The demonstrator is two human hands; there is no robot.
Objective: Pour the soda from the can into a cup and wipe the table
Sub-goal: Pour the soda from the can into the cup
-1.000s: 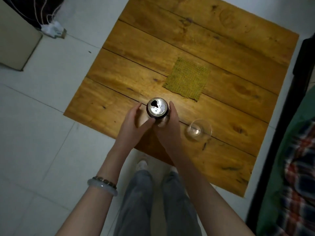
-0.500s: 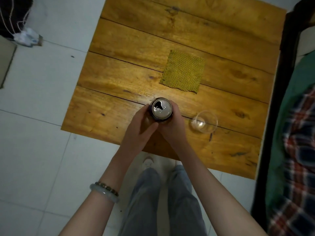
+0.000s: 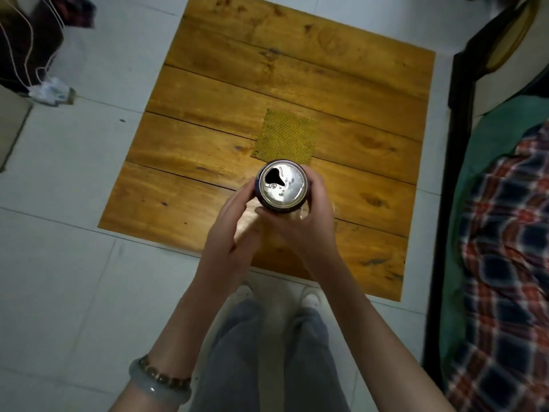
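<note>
I hold an open soda can (image 3: 282, 185) upright above the near part of the wooden table (image 3: 208, 120); its silver top with the dark opening faces me. My right hand (image 3: 309, 230) wraps the can's right side, with the thumb under its near edge. The fingertips of my left hand (image 3: 228, 230) press the can's left side. The clear cup (image 3: 300, 215) is almost wholly hidden under the can and my right hand; only a pale sliver shows. A yellow-green woven cloth (image 3: 285, 135) lies flat on the table just beyond the can.
The table stands on a pale tiled floor (image 3: 74, 263). A bed with a dark frame (image 3: 457, 144) and plaid bedding (image 3: 505, 248) runs along the right. A white charger and cables (image 3: 47, 90) lie at the far left. My legs and shoes are below the table's near edge.
The can has risen toward the camera and looks larger. It and my right hand now cover the cup, which stood in plain sight to the right before.
</note>
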